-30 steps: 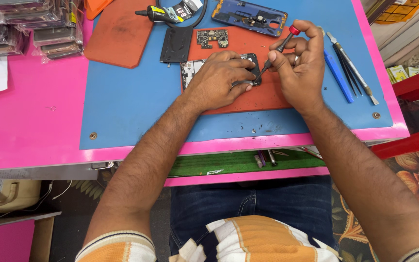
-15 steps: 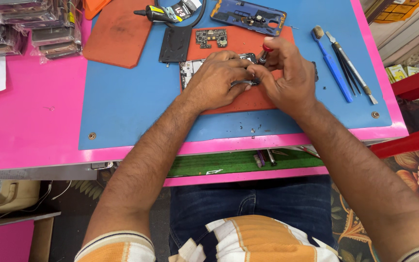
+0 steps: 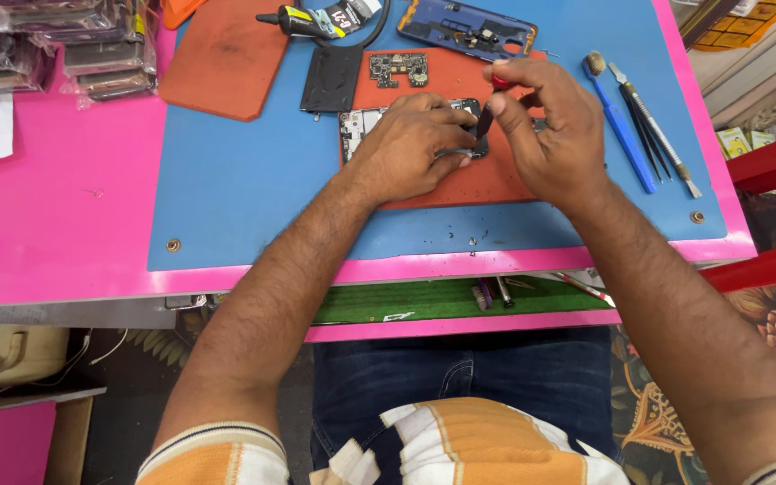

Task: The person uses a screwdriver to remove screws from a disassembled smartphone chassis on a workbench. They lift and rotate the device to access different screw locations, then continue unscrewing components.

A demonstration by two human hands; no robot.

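Observation:
An opened phone (image 3: 358, 126) lies on an orange mat (image 3: 487, 175) at the middle of the blue work surface (image 3: 244, 189). My left hand (image 3: 410, 144) presses down on the phone and holds it in place. My right hand (image 3: 545, 130) pinches a small red-capped screwdriver (image 3: 489, 106) upright, its tip down on the phone's right end beside my left fingers. Most of the phone is hidden under my hands.
A circuit board (image 3: 399, 68) and a black flat part (image 3: 331, 79) lie behind the phone. A blue phone frame (image 3: 464, 27), a glue tube (image 3: 303, 20), a second orange mat (image 3: 226, 58), a blue brush (image 3: 621, 126), tweezers (image 3: 653, 135). Packets (image 3: 92, 49) at far left.
My right hand first dropped from a raised grip onto the phone, then lifted slightly with the screwdriver now upright on the phone's right end. My left hand stayed on the phone.

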